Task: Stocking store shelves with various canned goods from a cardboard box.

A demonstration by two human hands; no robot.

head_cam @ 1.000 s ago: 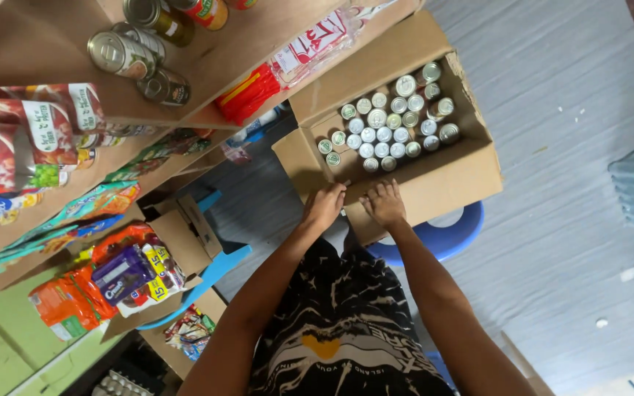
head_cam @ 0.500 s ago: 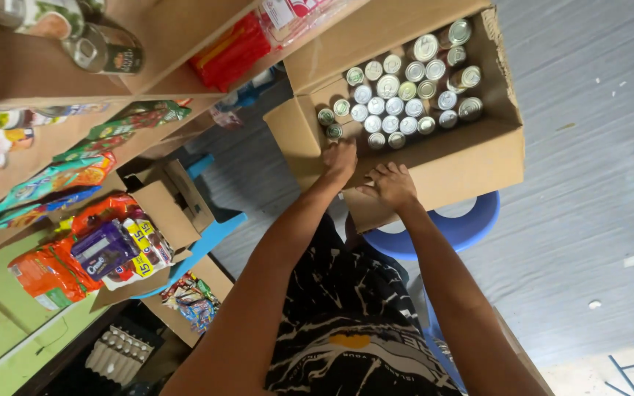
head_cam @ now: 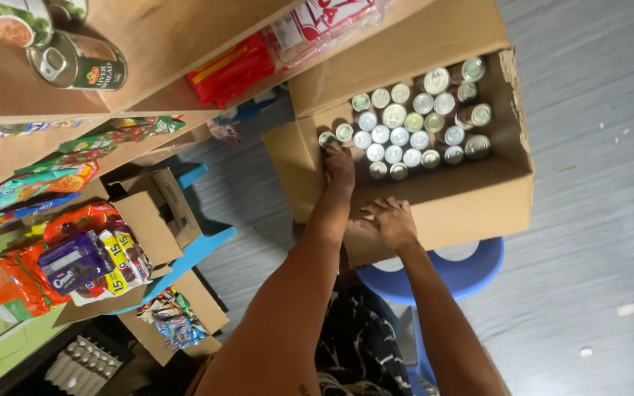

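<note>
Right at the near-left corner of the cardboard box [head_cam: 434,202], the left hand [head_cam: 339,165] reaches over the rim, its fingertips on or around a small can [head_cam: 326,138] that stands at the end of the packed rows. Whether the fingers are clamped on that can or only touching its top, I cannot tell; they curl down over it and hide its side. The can lies straight ahead of the hand, along the line of the forearm, standing upright like the others, so its long axis points up out of the box.

The right hand [head_cam: 389,221] lies flat and spread against the outside front wall of the box, holding nothing, just below the rim and well short of the cans. The left hand is plainly the nearer one.

The cans [head_cam: 412,121] are small, round and silvery on top, set close in rows that fill the left part of the box, a few at the far right tilted. The box rests on a blue plastic chair [head_cam: 449,275], beside wooden shelves [head_cam: 185,44].
</note>
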